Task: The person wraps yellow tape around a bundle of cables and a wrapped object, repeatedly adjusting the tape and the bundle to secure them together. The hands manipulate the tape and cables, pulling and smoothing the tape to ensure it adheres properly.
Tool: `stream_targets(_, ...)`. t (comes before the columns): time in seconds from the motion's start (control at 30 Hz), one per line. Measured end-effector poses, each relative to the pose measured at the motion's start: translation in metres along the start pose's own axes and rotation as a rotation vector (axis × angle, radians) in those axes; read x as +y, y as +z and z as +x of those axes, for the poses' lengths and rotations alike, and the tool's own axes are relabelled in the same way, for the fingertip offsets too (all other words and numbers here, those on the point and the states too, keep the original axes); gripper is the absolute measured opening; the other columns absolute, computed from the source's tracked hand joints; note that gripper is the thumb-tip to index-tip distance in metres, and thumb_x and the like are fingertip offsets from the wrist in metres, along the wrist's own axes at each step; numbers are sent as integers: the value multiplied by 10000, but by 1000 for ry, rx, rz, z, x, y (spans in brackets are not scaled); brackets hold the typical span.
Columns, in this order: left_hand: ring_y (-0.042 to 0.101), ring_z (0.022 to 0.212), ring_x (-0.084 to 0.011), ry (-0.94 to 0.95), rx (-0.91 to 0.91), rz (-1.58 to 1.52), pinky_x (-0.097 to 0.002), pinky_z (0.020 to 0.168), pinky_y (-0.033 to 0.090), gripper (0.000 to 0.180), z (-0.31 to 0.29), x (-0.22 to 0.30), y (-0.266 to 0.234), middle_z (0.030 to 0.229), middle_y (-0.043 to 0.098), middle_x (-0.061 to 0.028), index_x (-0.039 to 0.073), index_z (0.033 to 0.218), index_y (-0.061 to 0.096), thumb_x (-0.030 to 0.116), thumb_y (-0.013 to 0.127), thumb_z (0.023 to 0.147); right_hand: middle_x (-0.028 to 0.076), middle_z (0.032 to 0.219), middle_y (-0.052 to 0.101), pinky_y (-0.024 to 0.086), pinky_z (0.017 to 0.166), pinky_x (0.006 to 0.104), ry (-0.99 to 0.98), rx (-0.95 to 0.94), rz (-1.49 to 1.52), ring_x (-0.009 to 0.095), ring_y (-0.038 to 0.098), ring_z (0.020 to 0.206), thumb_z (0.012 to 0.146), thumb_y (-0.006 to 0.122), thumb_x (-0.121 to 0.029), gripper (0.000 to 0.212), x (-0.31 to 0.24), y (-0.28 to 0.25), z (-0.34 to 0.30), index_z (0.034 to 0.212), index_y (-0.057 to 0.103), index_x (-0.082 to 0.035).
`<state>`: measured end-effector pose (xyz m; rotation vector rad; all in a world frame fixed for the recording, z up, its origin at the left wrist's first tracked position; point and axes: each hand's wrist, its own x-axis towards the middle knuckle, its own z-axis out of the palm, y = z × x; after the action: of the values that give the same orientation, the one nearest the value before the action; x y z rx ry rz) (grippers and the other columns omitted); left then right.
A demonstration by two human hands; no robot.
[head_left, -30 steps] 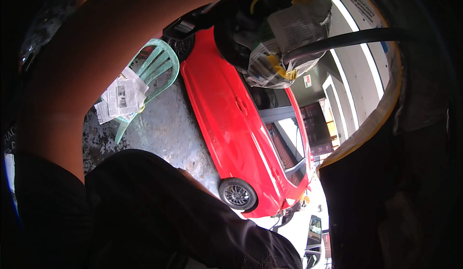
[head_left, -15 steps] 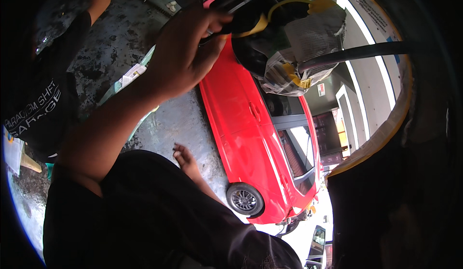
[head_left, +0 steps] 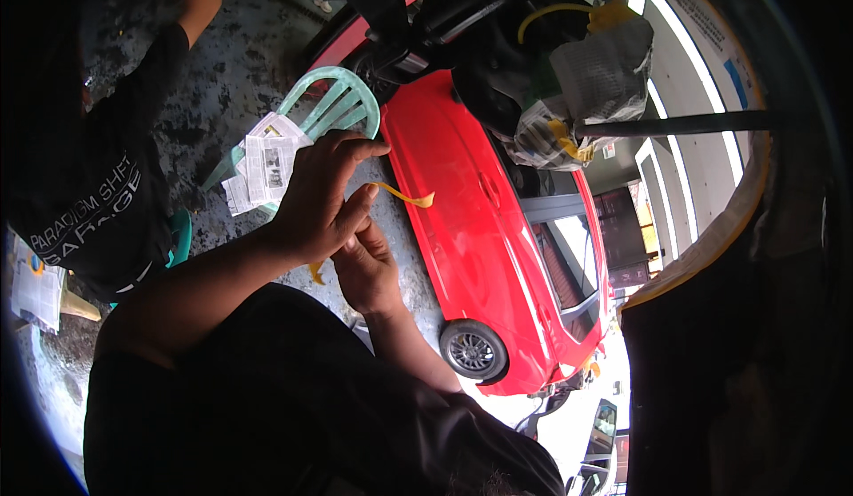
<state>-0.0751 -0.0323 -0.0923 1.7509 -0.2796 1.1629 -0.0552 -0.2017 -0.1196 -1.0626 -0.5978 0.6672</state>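
Note:
My left hand [head_left: 318, 201] is in mid-view, its thumb bent and a finger stretched out past it. A strip of yellow masking tape [head_left: 404, 196] runs out from its thumb side and curls at the free end. Just below, my right hand [head_left: 369, 269] meets the left one, its thumb and fingers pinched together. Another bit of yellow tape hangs under the two hands. The tape between the fingers is hidden. Up and to the right, a part wrapped in newspaper [head_left: 600, 69] with yellow tape on it stands apart from both hands.
Behind my hands stands a red car [head_left: 480, 220]. A green plastic chair [head_left: 342, 100] bears newspaper sheets [head_left: 271, 158]. A person in a black shirt [head_left: 98, 185] is at the left. A dark bar [head_left: 675, 124] crosses at the right, near a taped, curved edge [head_left: 711, 247].
My left hand has come down from beside the wrapped part with a strip of yellow tape. My right hand has risen to meet it. The view has shifted, showing the green chair.

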Motion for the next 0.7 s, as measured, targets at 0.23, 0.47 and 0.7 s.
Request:
stream_targets(0.23,594,1086,-315,-294,-86,-226,-452,939,473,448,-19,-21,-14,1256,595,-151,50,1367,541,211,657,965,71,1214,640,443,1046,380,75,105,81,194,597,1175,1084,592,-292,308,24,0,-16,1283,556,-60)
stream_targets(0.47,584,1144,-306,125,-204,163,-487,960,420,478,-39,-18,-33,1235,588,-122,137,1321,599,181,739,866,88,1342,586,398,1138,406,44,178,-78,199,554,1277,1050,647,-395,575,13,14,-13,1441,470,-13)
stream_targets(0.7,623,1132,-243,257,-240,174,-500,1032,404,413,-67,-29,-25,1265,594,-85,195,1308,625,216,724,907,105,1215,673,502,1018,351,151,374,-397,197,647,1125,1103,555,-189,305,23,6,-34,1300,598,40)
